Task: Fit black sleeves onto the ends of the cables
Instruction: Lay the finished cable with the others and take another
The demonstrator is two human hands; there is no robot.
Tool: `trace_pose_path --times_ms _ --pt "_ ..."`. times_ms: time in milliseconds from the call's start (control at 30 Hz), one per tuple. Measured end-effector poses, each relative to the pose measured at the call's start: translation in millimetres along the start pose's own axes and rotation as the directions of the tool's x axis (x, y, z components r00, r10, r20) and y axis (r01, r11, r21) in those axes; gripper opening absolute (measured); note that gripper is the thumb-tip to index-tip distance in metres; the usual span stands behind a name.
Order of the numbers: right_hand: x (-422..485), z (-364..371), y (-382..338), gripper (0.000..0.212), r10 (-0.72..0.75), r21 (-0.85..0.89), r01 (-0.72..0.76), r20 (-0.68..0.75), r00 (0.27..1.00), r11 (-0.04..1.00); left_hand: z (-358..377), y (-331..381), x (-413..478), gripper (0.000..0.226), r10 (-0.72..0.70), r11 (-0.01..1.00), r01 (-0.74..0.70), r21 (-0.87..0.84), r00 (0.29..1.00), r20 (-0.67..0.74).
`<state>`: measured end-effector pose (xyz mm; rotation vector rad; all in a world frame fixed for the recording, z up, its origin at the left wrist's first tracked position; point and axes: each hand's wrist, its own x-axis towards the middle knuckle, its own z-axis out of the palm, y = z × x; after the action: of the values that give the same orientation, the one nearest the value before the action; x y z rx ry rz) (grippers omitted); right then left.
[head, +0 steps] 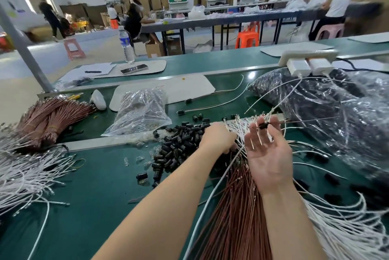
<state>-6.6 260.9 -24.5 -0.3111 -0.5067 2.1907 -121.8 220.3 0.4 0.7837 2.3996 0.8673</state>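
A loose pile of small black sleeves (179, 146) lies on the green belt (88, 192) in the middle. Just right of it, a bundle of brown and white cables (235, 207) fans toward me, its bare ends pointing away. My left hand (217, 137) reaches over the pile's edge, with its fingers curled down into the cable ends. My right hand (267, 154) is raised palm up above the bundle. Its fingertips pinch one black sleeve (263, 126), and a thin cable (311, 120) runs out of that sleeve to the right.
Large plastic bags of black parts (328, 112) fill the right side. A smaller clear bag (141, 110) sits behind the sleeve pile. Brown cable bundles (48, 120) and white cables (25, 171) lie at left. Two sleeved cables (210, 106) rest further back. People work at distant tables.
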Motion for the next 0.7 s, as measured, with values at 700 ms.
trace_pose_path --times_ms 700 --pt "-31.0 28.0 42.2 0.023 0.372 -0.193 -0.318 0.465 0.803 0.928 -158.9 -84.8 -101.3 0.025 -0.254 0.498 -0.563 -0.66 0.633 -0.732"
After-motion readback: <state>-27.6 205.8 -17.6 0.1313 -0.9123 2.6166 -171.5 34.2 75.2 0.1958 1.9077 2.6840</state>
